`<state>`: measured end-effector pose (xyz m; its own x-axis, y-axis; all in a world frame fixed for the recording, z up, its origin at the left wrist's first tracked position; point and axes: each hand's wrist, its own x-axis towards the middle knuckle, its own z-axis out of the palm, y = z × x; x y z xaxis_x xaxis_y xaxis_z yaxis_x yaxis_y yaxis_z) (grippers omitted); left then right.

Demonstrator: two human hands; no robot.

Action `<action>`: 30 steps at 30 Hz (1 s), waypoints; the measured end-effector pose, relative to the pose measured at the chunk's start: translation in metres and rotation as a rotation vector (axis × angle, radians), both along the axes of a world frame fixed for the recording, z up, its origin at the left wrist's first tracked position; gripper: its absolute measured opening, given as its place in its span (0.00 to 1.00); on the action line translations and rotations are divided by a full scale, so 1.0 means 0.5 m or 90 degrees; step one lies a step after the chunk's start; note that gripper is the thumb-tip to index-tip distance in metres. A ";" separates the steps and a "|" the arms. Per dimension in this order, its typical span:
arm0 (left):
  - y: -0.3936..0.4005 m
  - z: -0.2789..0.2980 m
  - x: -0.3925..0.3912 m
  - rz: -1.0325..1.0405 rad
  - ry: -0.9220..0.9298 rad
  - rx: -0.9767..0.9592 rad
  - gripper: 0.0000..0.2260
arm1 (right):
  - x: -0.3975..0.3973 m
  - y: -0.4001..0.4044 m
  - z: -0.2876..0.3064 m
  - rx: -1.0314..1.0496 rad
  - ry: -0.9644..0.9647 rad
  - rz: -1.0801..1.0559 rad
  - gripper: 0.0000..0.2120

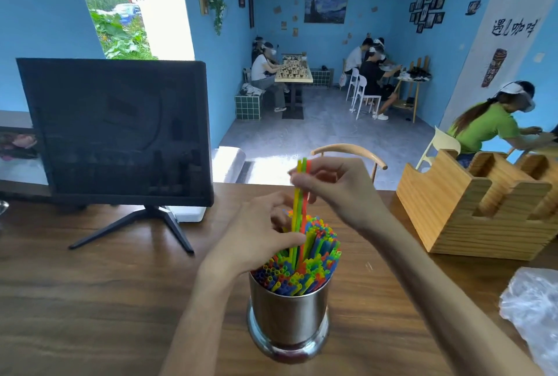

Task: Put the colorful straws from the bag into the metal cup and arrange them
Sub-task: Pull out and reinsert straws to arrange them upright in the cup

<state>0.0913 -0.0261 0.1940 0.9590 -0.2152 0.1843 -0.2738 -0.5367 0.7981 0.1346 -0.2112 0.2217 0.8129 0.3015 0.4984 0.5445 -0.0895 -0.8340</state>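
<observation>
A shiny metal cup (288, 316) stands on the wooden table (105, 300) near its front edge, packed with several colorful straws (314, 258) whose open ends point up. A few straws, yellow, green and red (299, 194), stick up higher than the others. My right hand (338, 191) pinches these raised straws near their tops. My left hand (259, 233) is over the cup's left rim, its fingers curled around the lower part of the same raised straws. The clear plastic bag (534, 312) lies crumpled at the table's right edge.
A dark monitor (117, 134) on a stand sits at the table's left. A wooden compartment holder (477, 203) stands at the right. A chair back (350, 152) shows behind the table. People sit at tables farther back in the blue room.
</observation>
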 end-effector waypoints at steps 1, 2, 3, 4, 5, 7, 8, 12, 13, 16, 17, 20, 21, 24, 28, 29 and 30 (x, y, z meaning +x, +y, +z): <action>0.009 -0.001 0.001 0.012 0.007 0.009 0.14 | -0.008 0.002 -0.015 -0.042 -0.002 -0.006 0.12; 0.018 -0.002 0.002 0.027 0.006 0.017 0.12 | -0.012 0.002 -0.032 -0.080 -0.010 -0.021 0.17; 0.025 -0.001 0.003 0.042 0.002 0.025 0.10 | -0.017 0.000 -0.046 -0.117 -0.028 -0.041 0.21; 0.030 -0.001 0.005 0.055 0.002 0.020 0.10 | -0.019 -0.003 -0.058 -0.153 -0.053 -0.058 0.21; 0.034 -0.002 0.007 0.064 0.009 -0.004 0.11 | -0.021 -0.007 -0.067 -0.187 -0.077 -0.069 0.17; 0.038 -0.003 0.011 0.089 0.025 -0.074 0.18 | -0.019 -0.016 -0.076 -0.253 -0.102 -0.069 0.08; 0.038 -0.003 0.013 0.109 0.019 -0.091 0.19 | -0.016 -0.022 -0.079 -0.290 -0.099 -0.050 0.06; 0.030 -0.003 0.020 0.134 -0.002 -0.080 0.13 | 0.001 -0.035 -0.076 -0.305 -0.026 0.045 0.16; 0.027 -0.005 0.021 0.129 -0.004 -0.077 0.12 | 0.007 -0.037 -0.073 -0.238 0.012 0.022 0.16; 0.019 -0.015 0.022 0.111 -0.011 -0.064 0.10 | 0.034 -0.050 -0.077 -0.213 0.086 -0.093 0.15; 0.019 -0.019 0.022 0.109 -0.011 -0.056 0.09 | 0.041 -0.054 -0.084 -0.255 0.105 -0.084 0.15; 0.018 -0.026 0.026 0.120 -0.005 -0.033 0.09 | 0.048 -0.056 -0.098 -0.298 0.154 -0.025 0.16; 0.018 -0.028 0.028 0.126 -0.006 -0.032 0.09 | 0.049 -0.057 -0.099 -0.286 0.157 -0.019 0.16; 0.019 -0.031 0.033 0.129 -0.012 -0.028 0.09 | 0.053 -0.053 -0.097 -0.260 0.143 -0.007 0.13; 0.020 -0.032 0.037 0.130 -0.015 -0.028 0.09 | 0.054 -0.044 -0.086 -0.281 0.138 0.013 0.11; 0.020 -0.033 0.037 0.131 -0.016 -0.028 0.08 | 0.055 -0.043 -0.083 -0.292 0.126 0.009 0.10; 0.019 -0.034 0.038 0.130 -0.017 -0.028 0.08 | 0.056 -0.042 -0.081 -0.305 0.108 0.001 0.10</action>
<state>0.1101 -0.0164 0.1771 0.9765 -0.0076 0.2154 -0.1842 -0.5480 0.8159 0.1626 -0.2323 0.1813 0.8697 0.4653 0.1646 0.4050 -0.4823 -0.7768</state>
